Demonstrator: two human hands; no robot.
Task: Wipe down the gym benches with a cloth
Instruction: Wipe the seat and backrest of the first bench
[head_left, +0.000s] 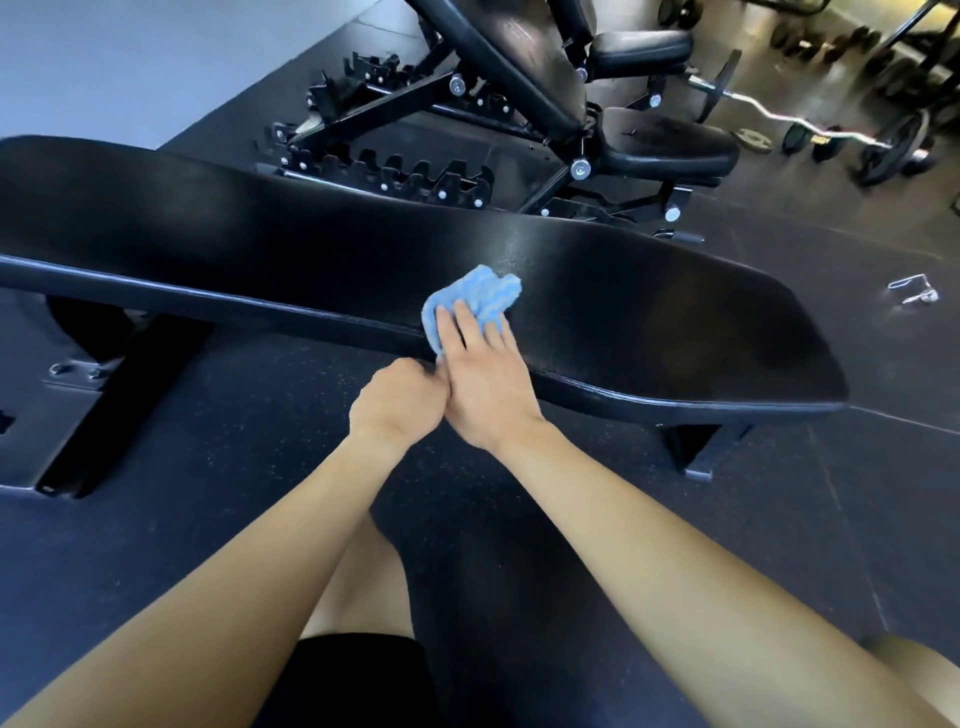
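Your right hand (485, 395) is flat on the blue cloth (478, 293), fingers straight and slightly spread, pressing it onto the pad of the flat bench (260, 249). The cloth sits near the pad's near edge, bunched up, about half of it covered by your fingers, with a small bit hanging over the edge right between your two hands.

Your left hand (397, 402) is the tricky one. It's tucked against the thumb side of your right hand at the bench's near edge, fingers curled under and away from the camera. It could be pinching that hanging corner of cloth or just gripping the pad's lip; honestly can't tell from this angle.

The bench's left end runs out of frame, and most of its legs are lost in black-on-black against the rubber floor (234, 415).

Behind it there's an adjustable bench (670, 143), its backrest cut off at the top. A curl bar (769, 111) lies on the floor further right, and the dumbbells (831, 41) past it are too blurry to make out properly. A small metal clip thing (914, 293) is on the floor off the bench's right end; no idea what it is.

Down low you only get your forearms, dark shorts (358, 670) and part of a knee (904, 654).
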